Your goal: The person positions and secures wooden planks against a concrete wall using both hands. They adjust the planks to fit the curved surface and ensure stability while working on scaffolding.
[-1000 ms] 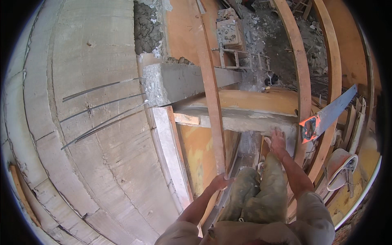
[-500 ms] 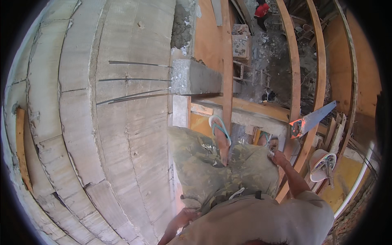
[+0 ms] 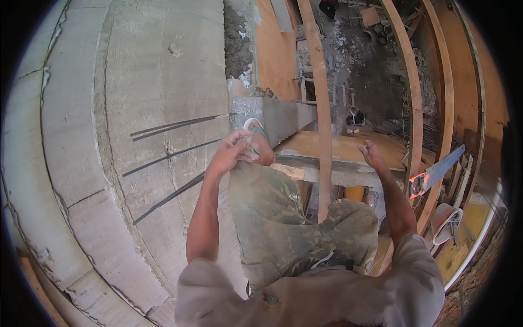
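Head view: foot (image 3: 263, 146) now on concrete beam (image 3: 287, 115)—no handwork: left hand (image 3: 231, 152) at torso's (image 3: 321, 300) eleven o'clock, right hand (image 3: 373, 156) at one, both loose, empty.

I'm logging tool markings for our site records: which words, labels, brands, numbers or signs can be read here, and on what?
None can be read.
Saw: any marking on it is too small or blurred to read.
Coloured patch on the shirt: too blurred to tell whether it bears lettering.
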Demonstrator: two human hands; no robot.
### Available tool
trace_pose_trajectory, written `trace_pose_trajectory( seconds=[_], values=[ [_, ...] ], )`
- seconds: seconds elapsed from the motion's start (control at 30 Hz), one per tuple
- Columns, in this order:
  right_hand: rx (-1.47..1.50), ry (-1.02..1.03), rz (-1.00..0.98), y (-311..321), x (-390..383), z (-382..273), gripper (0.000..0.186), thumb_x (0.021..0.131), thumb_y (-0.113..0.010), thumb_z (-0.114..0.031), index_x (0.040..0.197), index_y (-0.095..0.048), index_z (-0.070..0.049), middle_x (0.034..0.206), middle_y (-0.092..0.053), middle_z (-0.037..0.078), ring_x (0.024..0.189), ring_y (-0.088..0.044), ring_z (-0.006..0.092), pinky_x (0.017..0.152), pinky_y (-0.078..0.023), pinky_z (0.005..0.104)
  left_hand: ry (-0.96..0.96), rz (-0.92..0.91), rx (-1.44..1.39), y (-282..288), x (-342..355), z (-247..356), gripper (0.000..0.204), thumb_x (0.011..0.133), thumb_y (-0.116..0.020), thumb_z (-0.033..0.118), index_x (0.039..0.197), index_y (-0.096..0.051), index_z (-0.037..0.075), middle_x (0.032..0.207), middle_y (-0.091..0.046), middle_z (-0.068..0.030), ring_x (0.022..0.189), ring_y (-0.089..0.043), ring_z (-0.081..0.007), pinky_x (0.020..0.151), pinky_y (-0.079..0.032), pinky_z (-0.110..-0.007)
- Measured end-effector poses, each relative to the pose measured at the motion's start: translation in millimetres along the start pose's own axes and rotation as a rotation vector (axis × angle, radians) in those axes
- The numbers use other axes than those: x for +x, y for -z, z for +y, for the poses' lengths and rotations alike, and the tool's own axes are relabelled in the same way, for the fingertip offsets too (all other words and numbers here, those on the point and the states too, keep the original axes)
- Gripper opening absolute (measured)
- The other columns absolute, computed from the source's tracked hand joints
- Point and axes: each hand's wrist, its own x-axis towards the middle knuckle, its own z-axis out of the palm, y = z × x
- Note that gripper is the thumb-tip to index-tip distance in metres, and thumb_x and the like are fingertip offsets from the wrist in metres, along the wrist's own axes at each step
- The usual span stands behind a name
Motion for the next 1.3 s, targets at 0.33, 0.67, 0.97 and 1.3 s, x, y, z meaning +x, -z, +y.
trace_pose_trajectory(
  seconds=[0.33,0.67,0.97,1.3],
  values=[
    [0.336,-0.216,0.401,-189,195,-77,0.081,0.089,-0.066,-0.055,0.14,-0.045,0.005,0.127,-0.06,0.031,0.122,-0.058,0.0411,0.104,-0.044,0.0452,-0.011,-0.119,1.264,182,388,-87,0.046,0.082,-0.062,0.015,0.125,-0.063,-0.003,0.124,-0.064,-0.0266,0.118,-0.061,-0.0388,0.102,-0.048,-0.043],
    [0.129,-0.459,0.511,-214,200,-78,0.075,0.086,-0.069,-0.059,0.134,-0.048,-0.005,0.11,-0.067,0.029,0.104,-0.064,0.0474,0.089,-0.05,0.0509,0.373,-0.519,1.465,185,429,-106,0.062,0.067,-0.07,0.011,0.127,-0.061,-0.001,0.119,-0.068,-0.0225,0.113,-0.064,-0.0362,0.095,-0.051,-0.043],
    [0.2,-0.522,0.376,-177,181,-111,0.075,0.084,-0.068,-0.061,0.135,-0.047,-0.01,0.117,-0.066,0.025,0.11,-0.062,0.0456,0.093,-0.048,0.0514,0.231,-0.379,1.639,140,376,-102,0.123,0.059,-0.087,0.058,0.151,-0.031,-0.001,0.15,-0.043,-0.0241,0.141,-0.04,-0.0373,0.118,-0.027,-0.055],
    [0.252,-0.493,0.382,-184,179,-104,0.076,0.084,-0.066,-0.064,0.134,-0.046,-0.009,0.118,-0.065,0.025,0.108,-0.063,0.0447,0.093,-0.049,0.0514,-0.121,-0.153,1.459,101,388,-145,0.082,0.078,-0.07,0.061,0.131,-0.054,0.0,0.129,-0.059,-0.0226,0.125,-0.052,-0.0389,0.108,-0.035,-0.054]
  ],
)
